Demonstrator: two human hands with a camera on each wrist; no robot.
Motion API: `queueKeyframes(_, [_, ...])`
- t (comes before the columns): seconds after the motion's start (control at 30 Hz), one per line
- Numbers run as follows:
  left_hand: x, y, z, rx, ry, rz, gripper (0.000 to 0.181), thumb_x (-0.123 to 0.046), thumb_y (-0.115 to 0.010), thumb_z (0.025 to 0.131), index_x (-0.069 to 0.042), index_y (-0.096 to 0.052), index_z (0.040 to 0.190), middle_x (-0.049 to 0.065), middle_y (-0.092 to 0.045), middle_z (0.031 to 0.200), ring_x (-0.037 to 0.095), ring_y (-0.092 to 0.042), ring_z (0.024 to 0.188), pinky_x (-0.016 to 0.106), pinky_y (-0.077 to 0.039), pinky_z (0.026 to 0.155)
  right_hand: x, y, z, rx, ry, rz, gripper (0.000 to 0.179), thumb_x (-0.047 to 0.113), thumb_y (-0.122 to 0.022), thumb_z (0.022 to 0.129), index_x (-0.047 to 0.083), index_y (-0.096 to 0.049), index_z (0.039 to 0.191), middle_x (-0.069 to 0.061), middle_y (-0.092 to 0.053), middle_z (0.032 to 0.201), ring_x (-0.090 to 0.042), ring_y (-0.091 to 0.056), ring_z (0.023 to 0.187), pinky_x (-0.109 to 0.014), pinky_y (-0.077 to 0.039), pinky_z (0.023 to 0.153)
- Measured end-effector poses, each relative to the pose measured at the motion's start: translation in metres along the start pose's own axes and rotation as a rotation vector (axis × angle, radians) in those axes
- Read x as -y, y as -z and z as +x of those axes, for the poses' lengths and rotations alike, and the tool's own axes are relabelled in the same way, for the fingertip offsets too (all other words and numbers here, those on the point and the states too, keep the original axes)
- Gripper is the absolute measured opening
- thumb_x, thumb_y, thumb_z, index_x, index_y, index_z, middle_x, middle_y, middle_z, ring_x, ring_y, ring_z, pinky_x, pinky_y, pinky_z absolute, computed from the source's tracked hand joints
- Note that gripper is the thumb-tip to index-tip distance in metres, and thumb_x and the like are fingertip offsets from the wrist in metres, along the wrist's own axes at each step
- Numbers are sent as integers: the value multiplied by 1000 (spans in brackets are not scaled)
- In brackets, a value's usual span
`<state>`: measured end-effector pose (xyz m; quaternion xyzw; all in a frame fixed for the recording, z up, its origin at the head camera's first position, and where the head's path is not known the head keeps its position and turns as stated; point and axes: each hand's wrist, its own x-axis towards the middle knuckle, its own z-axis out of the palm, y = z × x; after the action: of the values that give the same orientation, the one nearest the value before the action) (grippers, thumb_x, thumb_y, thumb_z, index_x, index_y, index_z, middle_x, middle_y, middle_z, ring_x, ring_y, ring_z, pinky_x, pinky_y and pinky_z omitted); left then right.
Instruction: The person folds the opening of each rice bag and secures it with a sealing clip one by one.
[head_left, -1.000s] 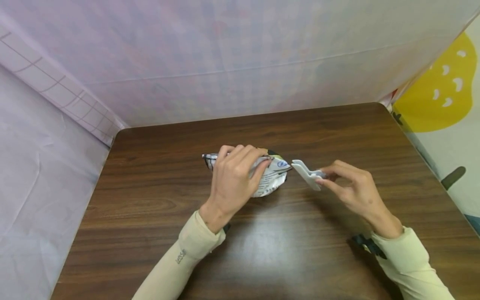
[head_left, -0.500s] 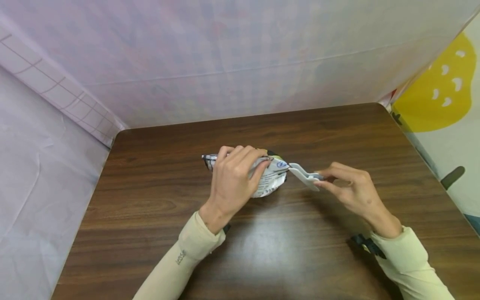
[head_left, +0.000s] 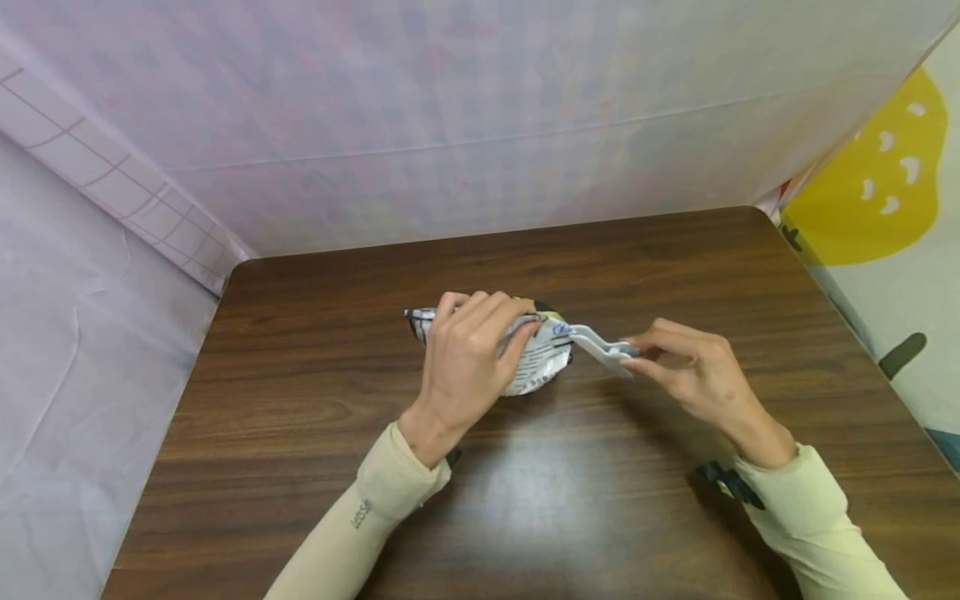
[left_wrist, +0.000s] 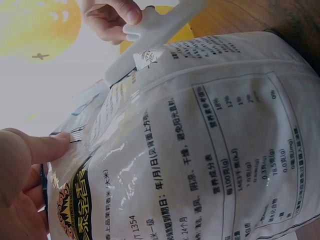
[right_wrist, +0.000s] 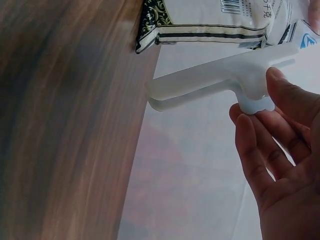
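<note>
A white printed rice bag [head_left: 542,367] stands on the wooden table, its top gathered in my left hand [head_left: 467,358]. In the left wrist view the thumb [left_wrist: 47,147] presses against the bag's top. My right hand [head_left: 697,367] pinches a white bag clip [head_left: 602,345] by its handle, between thumb and fingers. The clip's long arms are spread a little; one end is at the bag's right top corner. In the left wrist view the clip [left_wrist: 155,35] overlaps the bag's edge. The left hand hides much of the bag's top in the head view.
The brown wooden table [head_left: 300,467] reaches back to a pale cloth wall [head_left: 450,125]. On the right is a wall with a yellow fruit print [head_left: 873,175]. Pale sheeting [head_left: 82,333] hangs along the left edge.
My right hand has moved left with the clip, from a small gap beside the bag to its right top corner. My left hand and the bag have stayed in place.
</note>
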<state>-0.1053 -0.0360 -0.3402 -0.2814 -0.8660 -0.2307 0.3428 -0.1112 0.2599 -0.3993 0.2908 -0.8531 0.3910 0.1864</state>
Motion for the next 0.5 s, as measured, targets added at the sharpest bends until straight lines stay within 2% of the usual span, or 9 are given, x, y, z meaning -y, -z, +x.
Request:
queueKeyframes(0.3, [1,1,1,2,-3,9,15,-27,-75,97,-15,-77,106,-5,-79,94,12,-69,79,32,-48,85,-2,-6,6,0,2,32,42,-14,-89,68,8,-79,102,2,-73,91,2,-66,83,-11,-54,78])
queueKeyframes(0.5, [1,2,1,17,-2,-2,15,-26,-76,96,-15,-77,107,-4,-79,95,12,-69,80,32,-47,87,-1,-8,5,-20,-19,-2,45,-9,-89,72,12,-77,111,6,-73,97,5,-64,85,-9,-52,81])
